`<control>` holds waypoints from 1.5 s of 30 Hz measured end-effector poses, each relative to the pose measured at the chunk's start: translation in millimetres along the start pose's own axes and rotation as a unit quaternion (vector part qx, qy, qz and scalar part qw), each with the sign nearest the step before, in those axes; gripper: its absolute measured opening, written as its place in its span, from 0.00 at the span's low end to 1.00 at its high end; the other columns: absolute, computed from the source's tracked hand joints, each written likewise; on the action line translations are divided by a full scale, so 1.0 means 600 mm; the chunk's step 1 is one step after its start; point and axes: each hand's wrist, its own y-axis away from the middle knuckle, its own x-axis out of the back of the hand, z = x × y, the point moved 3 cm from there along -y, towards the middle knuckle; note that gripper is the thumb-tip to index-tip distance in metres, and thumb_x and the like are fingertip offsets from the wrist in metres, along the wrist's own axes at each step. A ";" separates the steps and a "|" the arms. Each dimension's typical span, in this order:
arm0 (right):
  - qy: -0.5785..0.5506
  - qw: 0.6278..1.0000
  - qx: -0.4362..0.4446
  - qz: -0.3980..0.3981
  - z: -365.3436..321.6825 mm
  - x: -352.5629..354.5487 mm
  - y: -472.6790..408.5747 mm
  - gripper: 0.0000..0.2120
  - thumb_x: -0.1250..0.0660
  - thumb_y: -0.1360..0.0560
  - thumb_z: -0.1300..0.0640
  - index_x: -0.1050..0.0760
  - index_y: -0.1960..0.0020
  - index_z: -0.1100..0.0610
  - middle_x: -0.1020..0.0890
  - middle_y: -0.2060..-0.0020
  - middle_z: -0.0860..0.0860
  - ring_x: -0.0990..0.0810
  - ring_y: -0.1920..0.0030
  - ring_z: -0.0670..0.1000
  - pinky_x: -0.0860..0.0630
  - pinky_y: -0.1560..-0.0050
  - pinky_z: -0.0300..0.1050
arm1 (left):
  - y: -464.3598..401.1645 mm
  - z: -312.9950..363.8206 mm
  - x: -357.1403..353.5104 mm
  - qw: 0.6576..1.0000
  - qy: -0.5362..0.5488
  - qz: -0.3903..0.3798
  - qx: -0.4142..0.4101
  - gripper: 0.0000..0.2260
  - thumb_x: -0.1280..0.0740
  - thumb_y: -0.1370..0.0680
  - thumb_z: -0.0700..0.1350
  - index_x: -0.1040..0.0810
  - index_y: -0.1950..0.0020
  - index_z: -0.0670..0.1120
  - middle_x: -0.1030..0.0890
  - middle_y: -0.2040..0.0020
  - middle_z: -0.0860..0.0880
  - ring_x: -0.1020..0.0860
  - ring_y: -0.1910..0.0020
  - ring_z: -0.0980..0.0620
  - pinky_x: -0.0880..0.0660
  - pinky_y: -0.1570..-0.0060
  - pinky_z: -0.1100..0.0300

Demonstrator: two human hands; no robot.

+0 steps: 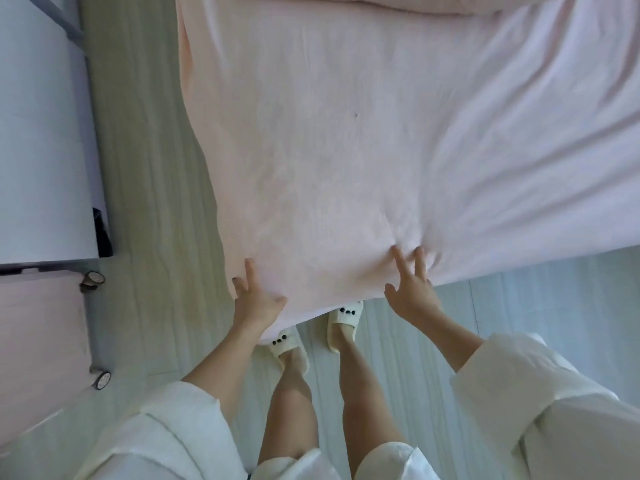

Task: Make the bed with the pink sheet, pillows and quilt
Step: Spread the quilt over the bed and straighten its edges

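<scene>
The pink sheet (346, 140) is spread over the bed, and its near corner hangs down in front of my legs. My left hand (254, 299) lies on that corner near the left edge, fingers spread and thumb on top of the cloth. My right hand (412, 289) presses two fingertips into the sheet close to the near edge, thumb held apart. Creases fan out from those fingertips toward the right. A pink padded piece of bedding (381, 3) lies at the far end of the bed, cut off by the frame; I cannot tell whether it is a pillow or the quilt.
A white piece of furniture on castors (45, 150) stands to the left across a strip of pale wooden floor (145, 168). A pink panel (38, 341) sits below it. My feet in cream slippers (343, 323) stand at the bed corner.
</scene>
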 end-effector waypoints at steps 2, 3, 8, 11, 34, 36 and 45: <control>0.003 0.999 -0.019 0.033 -0.002 0.023 0.002 0.28 0.45 0.23 0.58 0.47 0.25 0.48 0.52 0.24 0.49 0.29 0.37 0.60 0.26 0.50 0.51 | 0.017 0.012 0.003 0.999 -0.041 0.011 -0.001 0.41 0.34 0.24 0.49 0.62 0.23 0.55 0.57 0.23 0.42 0.48 0.25 0.37 0.39 0.31 0.48; 0.005 0.998 -0.033 0.059 0.000 0.034 0.005 0.25 0.46 0.23 0.59 0.44 0.26 0.51 0.49 0.24 0.50 0.31 0.35 0.59 0.27 0.49 0.51 | 0.026 0.024 0.002 0.997 -0.070 0.017 -0.018 0.39 0.36 0.23 0.50 0.62 0.23 0.55 0.59 0.22 0.44 0.53 0.24 0.37 0.41 0.30 0.47; 0.036 0.998 0.003 0.050 0.031 0.041 -0.009 0.31 0.47 0.23 0.60 0.56 0.24 0.49 0.59 0.23 0.52 0.55 0.24 0.56 0.38 0.30 0.57 | 0.029 0.114 -0.038 0.963 -0.188 0.010 -0.191 0.35 0.40 0.22 0.53 0.61 0.23 0.57 0.65 0.23 0.48 0.62 0.25 0.39 0.39 0.31 0.39; -0.020 0.999 -0.009 -0.031 0.052 0.021 -0.004 0.31 0.47 0.23 0.61 0.55 0.23 0.50 0.55 0.23 0.52 0.43 0.26 0.58 0.36 0.32 0.52 | 0.033 0.132 -0.066 0.954 -0.230 -0.036 -0.191 0.33 0.41 0.22 0.53 0.59 0.23 0.58 0.68 0.24 0.49 0.66 0.26 0.40 0.39 0.31 0.40; -0.101 0.994 0.040 0.012 0.084 0.280 0.011 0.24 0.47 0.21 0.58 0.43 0.25 0.57 0.40 0.26 0.54 0.36 0.28 0.55 0.37 0.31 0.47 | 0.182 0.400 -0.058 0.952 -0.197 -0.022 -0.234 0.26 0.43 0.21 0.49 0.46 0.24 0.47 0.43 0.25 0.46 0.42 0.27 0.44 0.38 0.33 0.50; -0.102 0.993 0.058 0.018 0.095 0.346 -0.003 0.24 0.48 0.21 0.58 0.43 0.25 0.57 0.40 0.26 0.54 0.35 0.29 0.54 0.36 0.32 0.46 | 0.200 0.462 -0.062 0.954 -0.189 -0.014 -0.231 0.26 0.43 0.21 0.49 0.46 0.24 0.47 0.42 0.25 0.45 0.40 0.28 0.43 0.37 0.33 0.50; -0.102 0.987 0.071 0.101 0.140 0.624 -0.082 0.24 0.48 0.21 0.59 0.42 0.26 0.56 0.38 0.27 0.54 0.32 0.31 0.55 0.34 0.35 0.46 | 0.233 0.769 -0.054 0.932 -0.159 0.031 -0.324 0.24 0.43 0.20 0.48 0.43 0.25 0.46 0.41 0.26 0.46 0.39 0.28 0.45 0.36 0.33 0.50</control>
